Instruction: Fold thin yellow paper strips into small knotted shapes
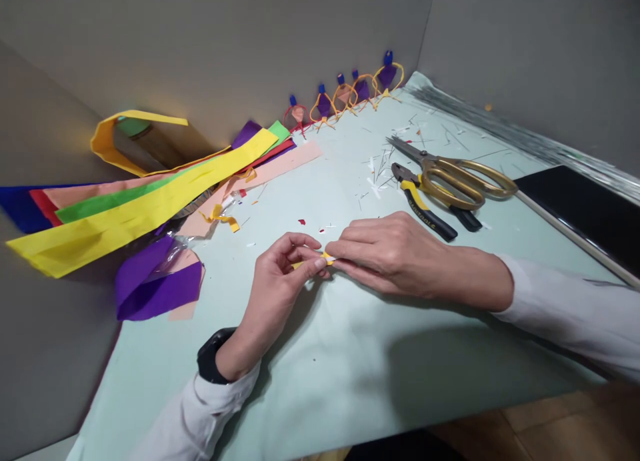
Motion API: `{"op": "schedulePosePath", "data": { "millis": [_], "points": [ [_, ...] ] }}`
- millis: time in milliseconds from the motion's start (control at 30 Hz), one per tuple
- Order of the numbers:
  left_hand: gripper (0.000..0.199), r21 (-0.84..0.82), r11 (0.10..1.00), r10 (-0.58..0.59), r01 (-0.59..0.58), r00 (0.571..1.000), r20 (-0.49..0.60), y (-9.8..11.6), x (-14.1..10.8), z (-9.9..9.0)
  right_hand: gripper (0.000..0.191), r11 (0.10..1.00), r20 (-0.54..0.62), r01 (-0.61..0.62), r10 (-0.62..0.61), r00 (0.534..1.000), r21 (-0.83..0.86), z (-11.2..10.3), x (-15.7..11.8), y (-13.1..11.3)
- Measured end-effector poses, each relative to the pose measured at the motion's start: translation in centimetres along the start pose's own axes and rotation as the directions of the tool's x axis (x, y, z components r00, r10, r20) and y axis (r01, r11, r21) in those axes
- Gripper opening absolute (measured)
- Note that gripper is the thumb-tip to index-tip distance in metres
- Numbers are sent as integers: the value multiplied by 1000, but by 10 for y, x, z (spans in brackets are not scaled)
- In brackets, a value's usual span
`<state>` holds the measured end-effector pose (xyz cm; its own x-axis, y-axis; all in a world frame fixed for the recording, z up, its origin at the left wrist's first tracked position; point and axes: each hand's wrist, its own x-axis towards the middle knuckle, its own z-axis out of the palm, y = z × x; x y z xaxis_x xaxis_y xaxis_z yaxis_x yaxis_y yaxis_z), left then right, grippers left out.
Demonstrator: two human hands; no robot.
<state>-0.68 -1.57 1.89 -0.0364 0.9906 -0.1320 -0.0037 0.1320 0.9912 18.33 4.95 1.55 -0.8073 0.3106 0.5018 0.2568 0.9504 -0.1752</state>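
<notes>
Both hands meet over the near middle of the pale green table covering. My left hand (290, 268) pinches a small yellow strip (327, 257) between thumb and fingers. From the other side, the fingertips of my right hand (380, 251) close on the same yellow strip, where a bit of white shows. Most of the strip is hidden by the fingers. Just beyond the hands lie small red and white scraps (301, 222). Combination pliers (423, 204) with yellow and black handles rest beyond my right hand, touching brass-handled scissors (450, 178).
Long coloured strips (165, 208) are piled at the left, with a purple loop (160, 281) in front. Several small wire-and-paper figures (343, 93) lean along the back wall. Silver wires (500, 124) lie along the right wall, near a dark tablet-like slab (590, 211).
</notes>
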Motion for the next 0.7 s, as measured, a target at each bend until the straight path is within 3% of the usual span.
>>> {"op": "schedulePosePath", "data": {
  "millis": [267,500,700],
  "points": [
    [23,213,975,66,-62,998,-11,-2,-2,4,26,997,35,-4,7,999,-78,5,-1,-3],
    [18,194,979,68,-67,998,0,-7,-1,4,19,984,62,88,-79,995,-155,5,-5,-3],
    [16,120,991,57,-62,998,41,-9,-1,-1,18,990,41,68,-64,997,-125,-3,-2,3]
  ]
}}
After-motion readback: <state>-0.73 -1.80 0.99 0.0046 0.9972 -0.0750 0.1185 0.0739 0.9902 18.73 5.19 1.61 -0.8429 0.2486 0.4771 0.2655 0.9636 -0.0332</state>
